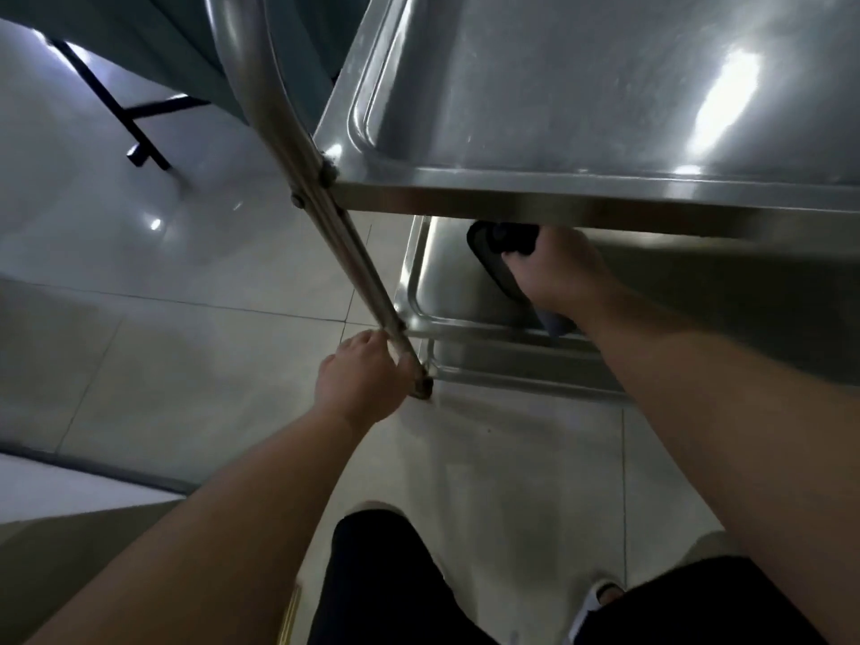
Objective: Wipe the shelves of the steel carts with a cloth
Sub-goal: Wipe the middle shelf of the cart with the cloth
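Top shelf (605,109) overhangs middle shelf (446,281); corner post (325,211) blocks left; front side open.

A plain service or catering room indoors: glossy pale floor tiles (195,346) spread beneath a tiered stainless-steel cart (558,109), with a cloth-draped folding table (153,34) just left of it.

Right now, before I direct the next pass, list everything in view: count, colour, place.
steel cart: one, silver, ahead, upright post at left.
top shelf: one, silver, upper right.
middle shelf: one, silver, beneath the top shelf.
lower shelf: one, silver, lowest, only its edge visible.
cloth: one, dark, on the middle shelf.
floor: pale tiles.
black frame: one, upper left.
left hand: grips the post low.
right hand: holds the cloth.
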`<state>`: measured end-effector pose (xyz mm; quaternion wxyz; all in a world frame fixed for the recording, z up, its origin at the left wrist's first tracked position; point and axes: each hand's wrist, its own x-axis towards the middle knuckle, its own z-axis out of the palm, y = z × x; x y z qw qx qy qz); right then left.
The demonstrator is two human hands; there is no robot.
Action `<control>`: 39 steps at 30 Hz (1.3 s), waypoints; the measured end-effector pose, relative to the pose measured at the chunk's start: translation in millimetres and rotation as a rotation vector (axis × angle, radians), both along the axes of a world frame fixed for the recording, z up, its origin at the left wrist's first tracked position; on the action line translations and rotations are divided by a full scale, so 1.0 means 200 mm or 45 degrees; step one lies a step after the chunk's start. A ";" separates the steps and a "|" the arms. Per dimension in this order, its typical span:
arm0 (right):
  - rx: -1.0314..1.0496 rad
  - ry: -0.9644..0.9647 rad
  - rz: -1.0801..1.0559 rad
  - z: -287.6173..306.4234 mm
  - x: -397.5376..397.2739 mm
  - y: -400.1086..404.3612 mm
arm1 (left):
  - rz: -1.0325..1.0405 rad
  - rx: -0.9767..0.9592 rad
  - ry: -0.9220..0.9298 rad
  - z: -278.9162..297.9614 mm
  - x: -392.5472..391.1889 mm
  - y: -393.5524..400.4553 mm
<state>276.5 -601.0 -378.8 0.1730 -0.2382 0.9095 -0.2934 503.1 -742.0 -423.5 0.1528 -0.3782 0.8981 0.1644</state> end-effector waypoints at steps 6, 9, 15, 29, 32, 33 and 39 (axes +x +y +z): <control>-0.094 0.225 -0.034 -0.20 -0.04 -0.30 | 0.384 0.131 0.703 -0.20 -0.14 -0.16; -0.031 0.008 0.203 -0.35 0.06 -0.41 | 0.464 0.274 1.094 -0.24 -0.22 -0.18; 0.189 0.249 0.702 -0.66 0.26 -0.36 | 0.678 0.563 1.580 -0.29 -0.35 -0.18; 0.413 0.309 0.277 -0.77 -0.28 -0.51 | 0.667 0.515 1.759 -0.44 -0.43 -0.20; 0.378 0.311 0.259 -0.76 -0.30 -0.74 | 0.621 0.495 1.781 -0.45 -0.44 -0.21; 0.379 0.318 0.252 -0.76 -0.30 -0.79 | 0.604 0.485 1.782 -0.45 -0.44 -0.21; 0.310 0.350 0.499 -0.76 -0.12 -0.72 | 0.587 0.449 1.776 -0.47 -0.42 -0.23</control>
